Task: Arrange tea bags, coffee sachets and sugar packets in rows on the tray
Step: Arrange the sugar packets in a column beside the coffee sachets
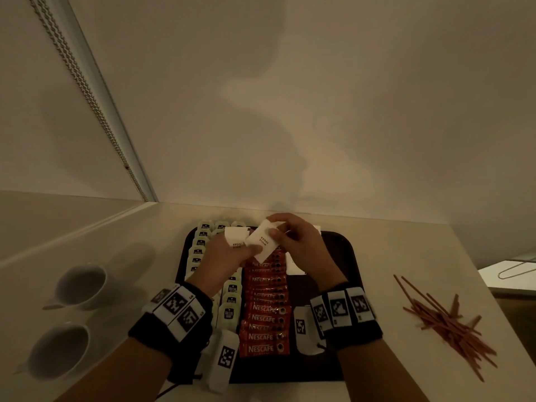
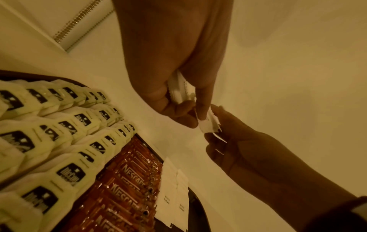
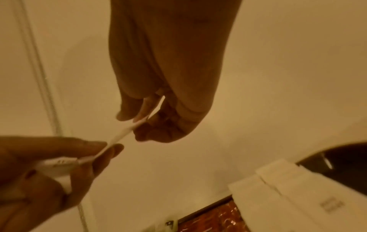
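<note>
Peeling one sugar packet off a small stack, both hands meet above the top centre of the tray: the right hand pinches that packet, the left hand grips the remaining packets. Tea bags fill the tray's left columns, coffee sachets run down the middle, and only a few laid sugar packets sit at right. I'd call sugar the unfinished row. Two cups wait at lower left, stirrers lie scattered at right; nothing blocks the tray's bare right side.
</note>
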Action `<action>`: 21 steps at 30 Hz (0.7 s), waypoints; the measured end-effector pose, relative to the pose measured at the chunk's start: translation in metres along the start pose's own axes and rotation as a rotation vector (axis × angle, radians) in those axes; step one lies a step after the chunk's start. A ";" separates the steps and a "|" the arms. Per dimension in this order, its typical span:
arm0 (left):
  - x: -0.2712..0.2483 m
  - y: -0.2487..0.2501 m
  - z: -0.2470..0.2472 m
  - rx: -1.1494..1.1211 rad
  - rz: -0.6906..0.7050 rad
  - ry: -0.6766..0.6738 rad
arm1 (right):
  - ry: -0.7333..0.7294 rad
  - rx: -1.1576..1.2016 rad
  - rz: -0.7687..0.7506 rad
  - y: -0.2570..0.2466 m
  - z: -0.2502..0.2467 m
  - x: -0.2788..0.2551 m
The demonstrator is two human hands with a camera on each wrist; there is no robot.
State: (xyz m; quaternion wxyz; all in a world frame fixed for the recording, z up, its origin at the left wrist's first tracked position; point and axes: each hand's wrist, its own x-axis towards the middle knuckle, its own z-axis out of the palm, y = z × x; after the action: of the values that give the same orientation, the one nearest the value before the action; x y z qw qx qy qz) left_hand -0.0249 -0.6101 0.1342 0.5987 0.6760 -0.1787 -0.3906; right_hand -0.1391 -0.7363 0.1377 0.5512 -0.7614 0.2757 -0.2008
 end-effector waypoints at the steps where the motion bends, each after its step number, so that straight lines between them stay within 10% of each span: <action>1: 0.000 0.002 0.001 -0.012 0.026 0.010 | 0.016 -0.026 0.006 -0.001 -0.002 -0.001; 10: 0.007 0.016 0.013 0.149 0.093 -0.038 | -0.066 -0.061 0.095 -0.005 -0.024 -0.011; 21: 0.007 0.015 -0.002 -0.349 -0.149 -0.001 | 0.474 0.042 0.581 0.102 -0.056 -0.035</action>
State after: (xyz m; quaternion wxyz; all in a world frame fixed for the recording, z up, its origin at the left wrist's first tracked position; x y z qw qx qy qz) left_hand -0.0151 -0.6171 0.1462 0.6760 0.5732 -0.0581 -0.4594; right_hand -0.2207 -0.7794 0.0586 0.5216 -0.5723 0.5961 -0.2123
